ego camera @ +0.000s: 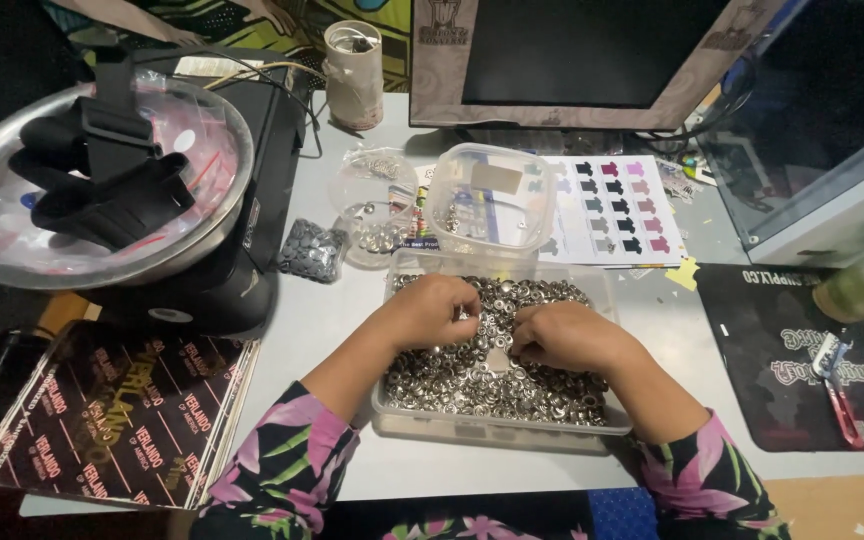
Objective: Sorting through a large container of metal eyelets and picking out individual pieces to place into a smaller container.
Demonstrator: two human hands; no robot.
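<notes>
A clear rectangular plastic tray [497, 432] near the table's front edge is full of small silver metal rings [482, 385]. Both hands rest inside it on the pile. My left hand [432, 310] is curled at the tray's upper left, fingertips pinching among the rings. My right hand [564, 336] is curled just right of centre, its fingers also closed down on the rings. Which pieces each hand holds is hidden by the fingers. Both forearms wear dark sleeves with pink flowers.
An empty clear tub [492, 205] stands behind the tray, with a round clear container [372, 205] and a bag of dark pieces [312, 250] to its left. A metal bowl [102, 180] sits on a black machine at left; a monitor [582, 60] stands behind.
</notes>
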